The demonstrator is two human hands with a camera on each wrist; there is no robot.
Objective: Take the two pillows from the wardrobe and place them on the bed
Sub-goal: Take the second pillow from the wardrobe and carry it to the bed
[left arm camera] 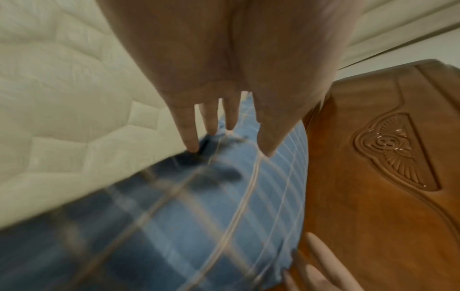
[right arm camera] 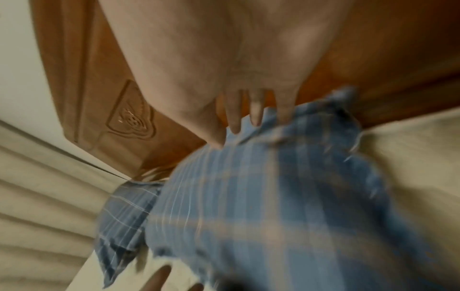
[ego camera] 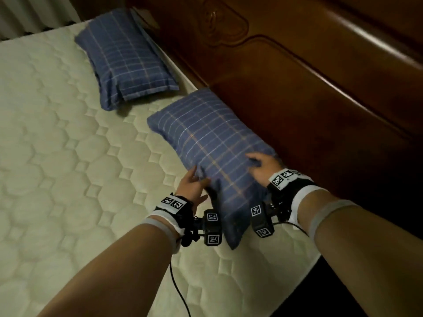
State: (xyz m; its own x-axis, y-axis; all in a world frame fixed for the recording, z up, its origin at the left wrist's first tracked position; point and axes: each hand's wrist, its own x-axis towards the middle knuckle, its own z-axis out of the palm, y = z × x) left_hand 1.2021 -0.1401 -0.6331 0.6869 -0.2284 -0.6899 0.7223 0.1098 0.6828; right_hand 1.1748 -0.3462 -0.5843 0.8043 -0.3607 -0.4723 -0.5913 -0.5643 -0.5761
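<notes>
I have the second pillow at its near end, one hand on each side, because a soft, floppy thing like this sags and twists if I carry it by one corner; held from both sides I can steer where it comes down. Its far end already lies on the mattress close against the wooden headboard, while the near end looks lifted, its corner drooping between my wrists. I judge I am setting it in line with the first pillow, which lies flat further along the same edge of the bed, the two apart with a strip of bare mattress between them. My left hand reaches in from the open side of the bed, palm turned toward the pillow, fingers fairly straight and pressed against its side where the cloth bunches; it presses rather than clasps. My right hand lies over the top on the headboard side, fingers spread and dug into the fabric, which puckers under the fingertips; the blur does not let me say whether the cloth is truly pinched. Both forearms stretch forward and down, wrists roughly level.
</notes>
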